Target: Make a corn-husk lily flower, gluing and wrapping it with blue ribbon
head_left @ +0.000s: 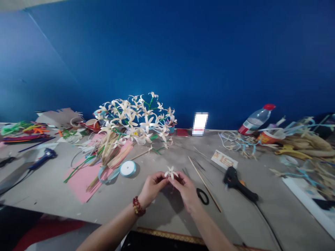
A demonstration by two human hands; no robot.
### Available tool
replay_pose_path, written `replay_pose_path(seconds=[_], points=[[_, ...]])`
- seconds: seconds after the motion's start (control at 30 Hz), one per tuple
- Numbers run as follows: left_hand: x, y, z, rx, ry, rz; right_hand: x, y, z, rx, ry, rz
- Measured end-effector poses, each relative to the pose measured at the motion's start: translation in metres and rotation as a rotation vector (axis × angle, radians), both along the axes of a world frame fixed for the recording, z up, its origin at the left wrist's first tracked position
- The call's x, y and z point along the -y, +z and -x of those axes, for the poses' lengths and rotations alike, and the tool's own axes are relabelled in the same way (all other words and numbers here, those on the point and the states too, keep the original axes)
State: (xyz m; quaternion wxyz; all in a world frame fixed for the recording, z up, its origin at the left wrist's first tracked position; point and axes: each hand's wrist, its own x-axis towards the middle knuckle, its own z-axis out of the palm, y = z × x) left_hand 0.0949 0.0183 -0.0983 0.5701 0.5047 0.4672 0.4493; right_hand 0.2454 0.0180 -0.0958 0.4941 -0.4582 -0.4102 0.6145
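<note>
My left hand (152,188) and my right hand (186,191) meet above the grey table (47,190), both pinching a small cream paper flower (171,172) between the fingertips. A red bead bracelet (138,206) circles my left wrist. Behind, a large bunch of the same cream flowers (136,118) on green stems lies over a pink sheet (83,179). A roll of pale blue ribbon (127,168) sits left of my hands. Black scissors (202,195) and thin wooden sticks (204,183) lie just right of my right hand.
A black glue gun (237,183) with its cord lies to the right, a blue one (43,157) to the left. Coloured pipe cleaners (21,132) sit far left. A plastic bottle (255,120), dried leaves (306,144) and a white board (311,204) crowd the right. A blue wall rises behind.
</note>
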Motion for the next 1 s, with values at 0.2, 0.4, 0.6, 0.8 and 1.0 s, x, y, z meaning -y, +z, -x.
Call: replay_pose_path(seconds=[0.2,0.4,0.6,0.8,1.0], points=[[0.008,0.011,0.010,-0.139,-0.058,-0.119,0.001,0.003,0.000,-0.051,-0.048,0.030],[0.019,0.018,0.096,-0.865,0.335,-0.626,-0.004,-0.001,-0.015,-0.086,-0.146,0.105],[0.042,0.023,0.185,-1.083,0.679,-0.533,-0.009,-0.002,-0.022,-0.177,-0.164,0.135],[0.043,0.025,0.189,-1.176,0.617,-0.647,-0.012,0.004,-0.029,-0.241,-0.215,0.114],[0.033,0.037,0.160,-1.381,0.689,-0.670,-0.007,0.011,-0.041,-0.241,-0.269,0.154]])
